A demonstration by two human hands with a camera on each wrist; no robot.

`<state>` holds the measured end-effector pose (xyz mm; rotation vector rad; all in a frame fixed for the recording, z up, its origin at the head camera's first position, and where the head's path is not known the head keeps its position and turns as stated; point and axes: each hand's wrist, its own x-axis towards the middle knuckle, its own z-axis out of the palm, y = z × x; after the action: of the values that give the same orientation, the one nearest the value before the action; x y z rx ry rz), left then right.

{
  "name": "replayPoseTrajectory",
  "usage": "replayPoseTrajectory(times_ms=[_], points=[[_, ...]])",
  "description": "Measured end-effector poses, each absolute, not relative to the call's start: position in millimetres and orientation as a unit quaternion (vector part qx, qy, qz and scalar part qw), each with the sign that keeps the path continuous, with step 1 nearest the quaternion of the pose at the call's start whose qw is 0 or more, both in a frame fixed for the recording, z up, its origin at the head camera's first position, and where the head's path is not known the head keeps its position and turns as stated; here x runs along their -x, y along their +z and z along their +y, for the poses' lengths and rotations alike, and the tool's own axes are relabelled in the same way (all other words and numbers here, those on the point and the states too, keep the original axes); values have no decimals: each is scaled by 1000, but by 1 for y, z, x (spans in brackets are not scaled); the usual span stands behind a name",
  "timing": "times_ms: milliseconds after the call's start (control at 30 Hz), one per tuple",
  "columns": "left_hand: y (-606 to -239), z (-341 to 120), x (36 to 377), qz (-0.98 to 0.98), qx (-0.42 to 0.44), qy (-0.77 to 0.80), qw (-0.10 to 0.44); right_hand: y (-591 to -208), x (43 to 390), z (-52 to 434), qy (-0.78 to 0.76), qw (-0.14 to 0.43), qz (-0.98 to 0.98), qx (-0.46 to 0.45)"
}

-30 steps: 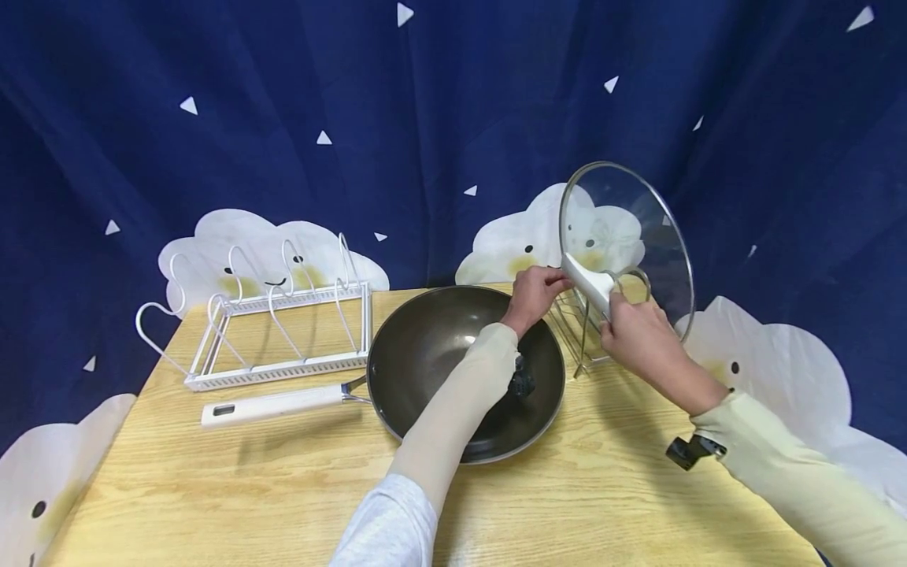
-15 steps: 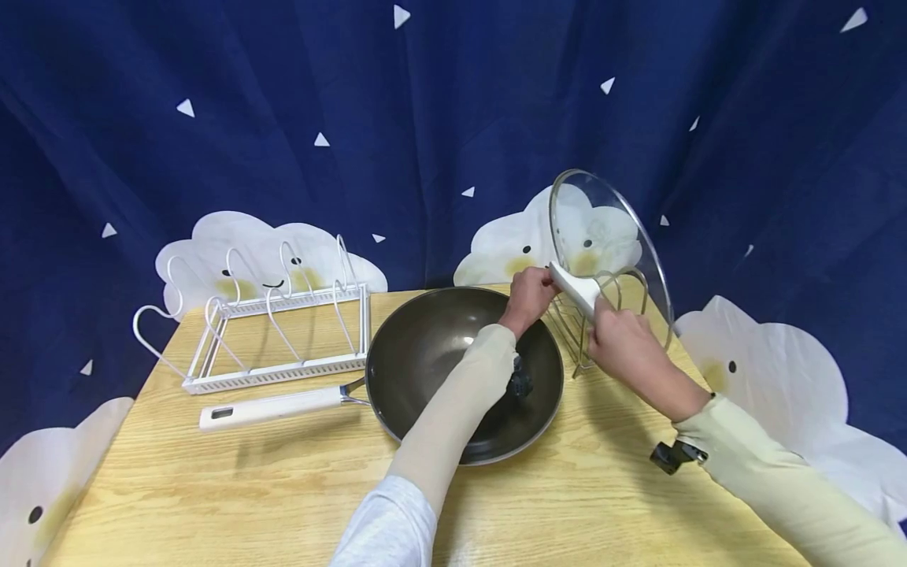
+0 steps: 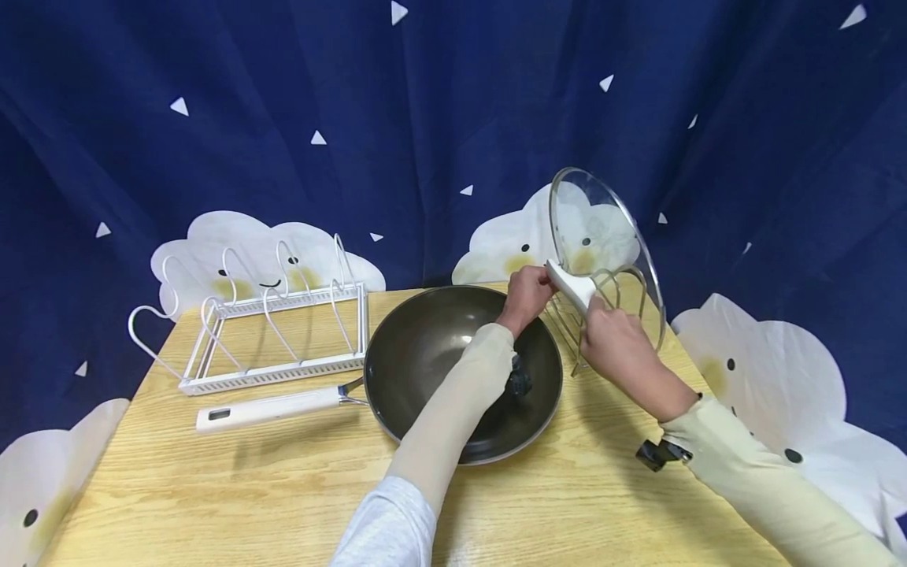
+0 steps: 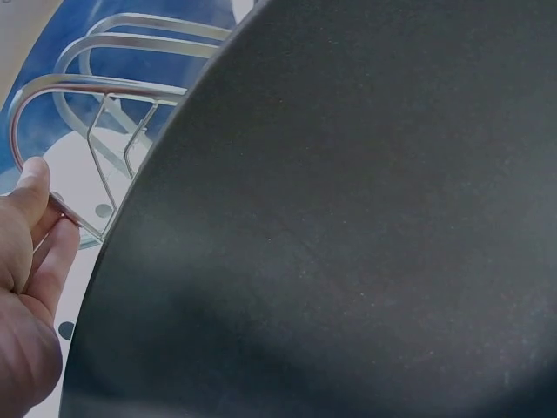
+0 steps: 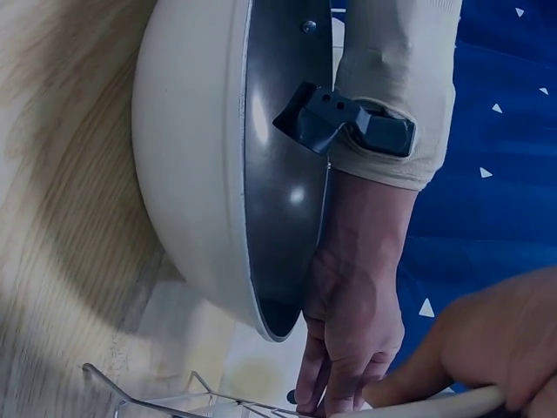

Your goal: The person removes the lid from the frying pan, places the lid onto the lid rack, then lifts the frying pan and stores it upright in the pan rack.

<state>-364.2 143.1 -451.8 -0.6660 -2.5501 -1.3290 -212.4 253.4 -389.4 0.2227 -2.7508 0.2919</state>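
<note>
My left hand reaches across the wok to a metal wire rack. In the left wrist view, its thumb and fingers pinch the rack's end wire. Beyond the wok, my right hand grips the white handle of a glass lid. The lid stands nearly upright, its metal-rimmed disc overlapping the rack's loops in the head view. My right hand covers part of the handle, and the lid's lower edge is partly hidden. Both hands are close together in the right wrist view.
The wok's white handle points left over the wooden table. Behind it stands a white rack with several curved dividers. A dark blue curtain with clouds hangs past the table's back edge.
My right hand has brought the lid leftward and slightly down toward the rack, and the lid now shows more edge-on. My left hand stays at the rack.
</note>
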Motion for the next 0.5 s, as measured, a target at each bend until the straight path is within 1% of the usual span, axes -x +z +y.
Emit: replayPoseTrajectory(times_ms=[267,500], points=[[-451,140,361,-858,231,-452,75,-392,211,251,87,204,-972,-75],[-446,132,358,-841,254,-476,22,-392,210,248,77,214,-972,-64]])
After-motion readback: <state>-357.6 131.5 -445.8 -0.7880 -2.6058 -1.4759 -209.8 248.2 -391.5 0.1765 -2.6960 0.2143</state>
